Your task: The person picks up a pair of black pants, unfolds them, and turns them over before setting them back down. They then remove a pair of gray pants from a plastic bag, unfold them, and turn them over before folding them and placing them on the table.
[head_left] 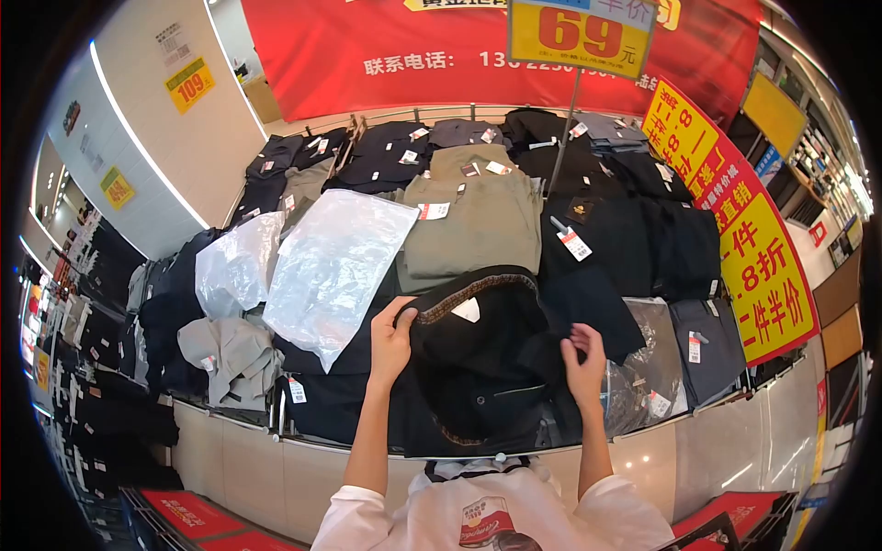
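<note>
Black trousers (pixel 487 367) lie in front of me with the waistband spread into a wide loop, its brown patterned inner lining showing. My left hand (pixel 392 338) grips the waistband at its upper left, thumb bent over the edge. On the other side, my right hand (pixel 584 363) has its fingers curled at the right edge of the dark cloth; what they pinch there is hard to make out. Folded olive trousers (pixel 469 225) with a tag are just beyond the loop. A clear plastic bag (pixel 335 266) rests left of my left hand.
Stacks of folded dark trousers (pixel 597 239) cover the display table. A crumpled beige garment (pixel 230 354) lies at the left, and grey trousers in plastic (pixel 650 354) at the right. A price sign (pixel 581 35) on a pole rises behind; a red and yellow board (pixel 767 275) borders the right side.
</note>
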Demonstrator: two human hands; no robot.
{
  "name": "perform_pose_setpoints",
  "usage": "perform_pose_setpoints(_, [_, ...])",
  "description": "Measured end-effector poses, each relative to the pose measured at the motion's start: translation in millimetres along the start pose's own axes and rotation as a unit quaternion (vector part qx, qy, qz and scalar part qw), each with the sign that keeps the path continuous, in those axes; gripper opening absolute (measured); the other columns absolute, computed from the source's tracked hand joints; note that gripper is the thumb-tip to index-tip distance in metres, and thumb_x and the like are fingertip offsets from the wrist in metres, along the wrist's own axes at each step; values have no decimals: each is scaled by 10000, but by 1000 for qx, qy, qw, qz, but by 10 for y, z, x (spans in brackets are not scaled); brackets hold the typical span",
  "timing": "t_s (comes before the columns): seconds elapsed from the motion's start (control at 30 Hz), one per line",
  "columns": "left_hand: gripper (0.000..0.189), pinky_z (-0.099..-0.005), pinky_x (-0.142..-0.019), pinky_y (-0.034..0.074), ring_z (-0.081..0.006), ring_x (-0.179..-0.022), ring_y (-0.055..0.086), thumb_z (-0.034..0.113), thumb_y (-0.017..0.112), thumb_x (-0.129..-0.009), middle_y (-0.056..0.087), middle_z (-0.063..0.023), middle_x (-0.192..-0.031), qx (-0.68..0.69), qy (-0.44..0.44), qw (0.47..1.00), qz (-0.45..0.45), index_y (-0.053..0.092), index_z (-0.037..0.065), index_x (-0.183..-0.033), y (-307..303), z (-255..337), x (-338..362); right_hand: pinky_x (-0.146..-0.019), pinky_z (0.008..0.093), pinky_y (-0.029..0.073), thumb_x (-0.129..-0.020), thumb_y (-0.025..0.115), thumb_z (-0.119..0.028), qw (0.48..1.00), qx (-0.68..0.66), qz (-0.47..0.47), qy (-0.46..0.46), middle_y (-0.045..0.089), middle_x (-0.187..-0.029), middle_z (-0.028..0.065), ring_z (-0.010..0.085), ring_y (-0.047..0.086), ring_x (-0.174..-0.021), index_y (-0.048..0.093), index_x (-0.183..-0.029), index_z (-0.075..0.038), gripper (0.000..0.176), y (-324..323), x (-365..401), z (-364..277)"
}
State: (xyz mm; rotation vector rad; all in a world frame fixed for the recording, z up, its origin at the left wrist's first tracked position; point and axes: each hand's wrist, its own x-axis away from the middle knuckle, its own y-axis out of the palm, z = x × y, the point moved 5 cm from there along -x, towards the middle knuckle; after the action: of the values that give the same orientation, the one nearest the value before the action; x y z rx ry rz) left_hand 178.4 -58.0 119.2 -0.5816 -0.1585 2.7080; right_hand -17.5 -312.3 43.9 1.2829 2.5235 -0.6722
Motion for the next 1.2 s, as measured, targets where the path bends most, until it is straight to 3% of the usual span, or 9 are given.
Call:
perform_pose_setpoints(0.17, [110,-231,-687,426,-111,-717,541,-19,494,-846,616,-80,-769,15,27,999,-40,570,-63,-912,172,384,12,-964,425,326,-569,826,-231,955,215,-124,-160,413,-1225,184,350,430,-1129,363,-1293,-39,881,241,-180,-709])
perform_pose_setpoints(0.3, [102,-243,-679,439,-130,-719,570,-40,505,-827,621,-110,-774,26,66,992,-104,574,-62,-899,281,555,-1,-986,463,280,-507,851,-285,961,175,-119,-177,350,-1306,183,360,395,-1168,310,-1334,-39,1019,383,-312,-839])
perform_pose_setpoints(0.43, [113,-247,-699,446,-167,-729,587,-43,511,-812,616,-134,-784,-11,73,992,-98,570,-68,-905,264,527,-30,-756,383,457,-610,794,-271,949,159,-266,-56,597,-971,242,383,579,-869,348,-1324,-55,870,655,-358,-717])
perform_pose_setpoints(0.47, [110,-247,-708,444,-158,-743,584,-27,518,-821,618,-129,-791,-20,73,993,-92,571,-66,-909,241,488,-45,-632,366,469,-724,708,-223,962,113,-195,-156,607,-751,239,382,600,-709,506,-1188,-27,542,753,-370,-486])
perform_pose_setpoints(0.63, [158,-241,-728,439,-113,-753,562,90,643,-798,622,-56,-797,-3,26,998,-63,608,-11,-915,71,232,-60,-663,335,472,-827,603,-174,988,0,-135,-74,624,-813,234,338,630,-742,623,-902,43,231,685,-533,-505])
perform_pose_setpoints(0.7, [339,-244,-721,440,-112,-786,552,108,751,-679,600,-53,-816,-9,-14,998,-56,603,22,-972,-29,102,-30,-704,277,451,-856,592,-188,985,-89,-151,3,661,-820,126,155,611,-778,612,-937,57,259,624,-615,-470])
perform_pose_setpoints(0.83, [635,-259,-722,437,-133,-810,532,93,823,-540,560,-62,-899,-136,64,989,-6,544,64,-1109,-55,-59,121,-748,242,424,-891,567,-198,934,-294,-107,171,613,-869,-1,92,558,-844,608,-999,-24,209,479,-649,-465])
perform_pose_setpoints(0.93, [942,-320,-774,433,-226,-825,501,43,832,-490,474,-105,-1060,-90,-75,993,6,350,96,-1297,55,-440,360,-789,308,486,-911,518,-180,789,-549,-111,252,627,-968,65,179,607,-876,592,-1017,-53,182,498,-640,-463])
perform_pose_setpoints(1.2, [612,-399,-945,392,-345,-1142,476,30,708,-661,531,-202,-1173,-233,-166,948,-141,489,81,-1230,364,-1165,1049,-828,357,489,-934,462,-275,596,-725,-183,292,637,-1018,120,242,618,-916,593,-1041,-25,302,587,-643,-406])
